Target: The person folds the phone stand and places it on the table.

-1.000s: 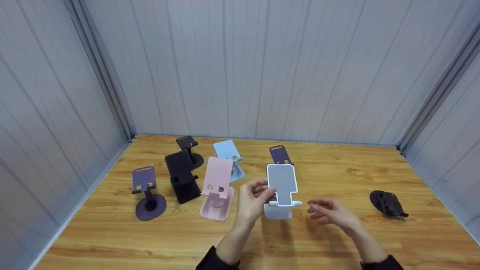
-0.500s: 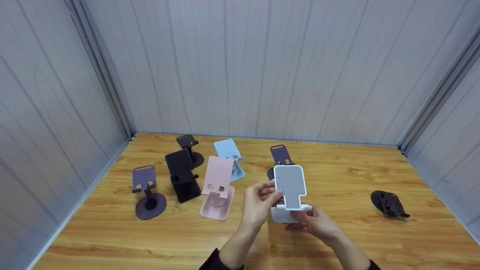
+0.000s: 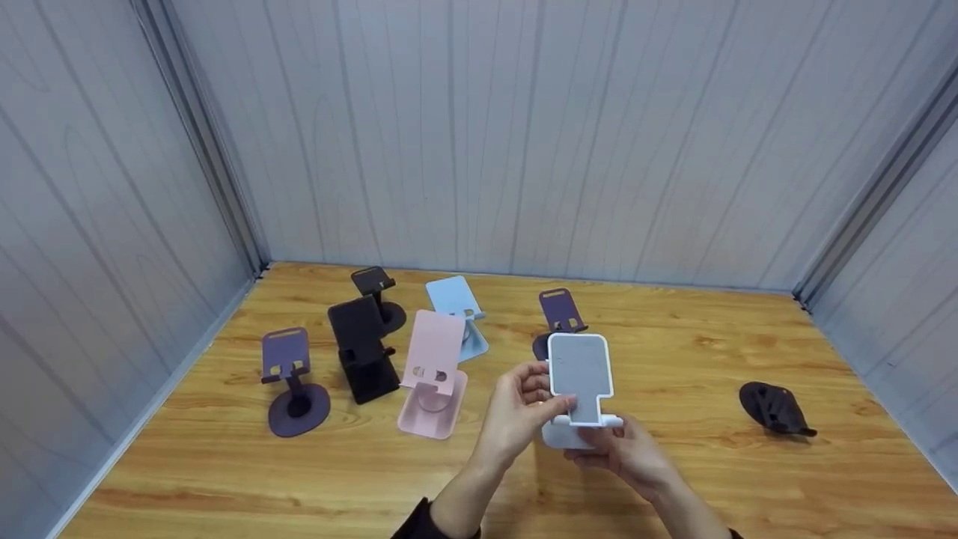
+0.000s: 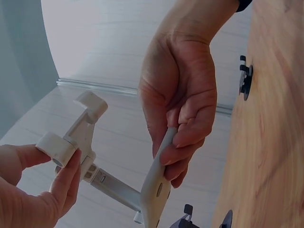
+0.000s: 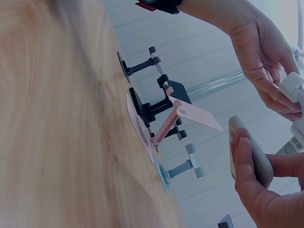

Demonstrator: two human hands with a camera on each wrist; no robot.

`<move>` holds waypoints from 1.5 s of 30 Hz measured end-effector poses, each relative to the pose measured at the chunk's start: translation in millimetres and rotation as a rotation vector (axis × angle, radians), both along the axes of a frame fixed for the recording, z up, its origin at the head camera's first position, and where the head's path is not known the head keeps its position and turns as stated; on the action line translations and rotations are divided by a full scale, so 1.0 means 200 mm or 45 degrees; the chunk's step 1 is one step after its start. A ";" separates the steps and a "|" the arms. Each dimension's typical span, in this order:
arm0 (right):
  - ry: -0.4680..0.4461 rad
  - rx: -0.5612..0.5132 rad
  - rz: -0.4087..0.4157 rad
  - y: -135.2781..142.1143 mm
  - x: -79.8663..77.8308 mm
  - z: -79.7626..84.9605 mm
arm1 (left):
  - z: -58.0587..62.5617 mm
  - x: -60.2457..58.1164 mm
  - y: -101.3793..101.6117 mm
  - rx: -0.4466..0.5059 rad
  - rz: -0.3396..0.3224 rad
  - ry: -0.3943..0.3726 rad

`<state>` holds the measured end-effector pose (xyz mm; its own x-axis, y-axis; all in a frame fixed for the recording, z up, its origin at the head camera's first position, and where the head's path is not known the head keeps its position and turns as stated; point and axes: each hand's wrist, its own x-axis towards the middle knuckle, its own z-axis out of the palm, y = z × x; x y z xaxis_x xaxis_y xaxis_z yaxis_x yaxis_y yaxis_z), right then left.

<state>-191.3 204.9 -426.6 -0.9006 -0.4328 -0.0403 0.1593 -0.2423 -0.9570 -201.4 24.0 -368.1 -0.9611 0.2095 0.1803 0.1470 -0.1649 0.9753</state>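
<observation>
A white phone stand [image 3: 580, 367] with a grey pad is held up over the table between both hands. My left hand [image 3: 510, 419] pinches the lower left of its cradle, by one of the front hooks, with the thumb on the pad. From below right, my right hand [image 3: 642, 458] grips the flat base [image 4: 154, 192], fingers on one face and thumb on the other. The stand's arm [image 4: 116, 190] spans the gap between cradle and base in the left wrist view. In the head view the cradle hides part of the right fingers.
To the left stand a purple stand [image 3: 299, 408], a large black stand [image 3: 359, 333], a small black one [image 3: 389, 318], a pink one [image 3: 434, 348] and a light blue one [image 3: 453, 296]. Behind the hands is a dark purple stand [image 3: 560, 308]. A folded black stand [image 3: 777, 408] lies right.
My right hand has come left from beside the white phone stand and taken hold of its base. The stand has shifted slightly right and towards me, and my left thumb sits lower on it.
</observation>
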 end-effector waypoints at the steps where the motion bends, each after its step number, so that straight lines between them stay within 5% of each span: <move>1: 0.011 -0.004 0.003 0.00 0.00 0.00 | 0.00 0.00 0.00 -0.009 -0.007 0.000; 5: 0.047 -0.003 0.021 -0.01 0.01 0.00 | 0.00 0.00 -0.01 -0.028 0.011 0.021; 16: -0.026 0.075 -0.042 -0.05 0.03 0.03 | -0.03 -0.01 0.00 -0.107 0.220 0.120; 26: -0.028 0.013 0.009 -0.07 0.06 0.06 | -0.09 -0.05 0.02 -0.252 0.401 0.248; 34: -0.055 0.003 0.027 -0.10 0.10 0.08 | -0.11 -0.06 0.02 -0.360 0.524 0.465; 45: -0.084 0.025 0.004 -0.11 0.12 0.10 | -0.13 -0.08 0.02 -0.432 0.578 0.599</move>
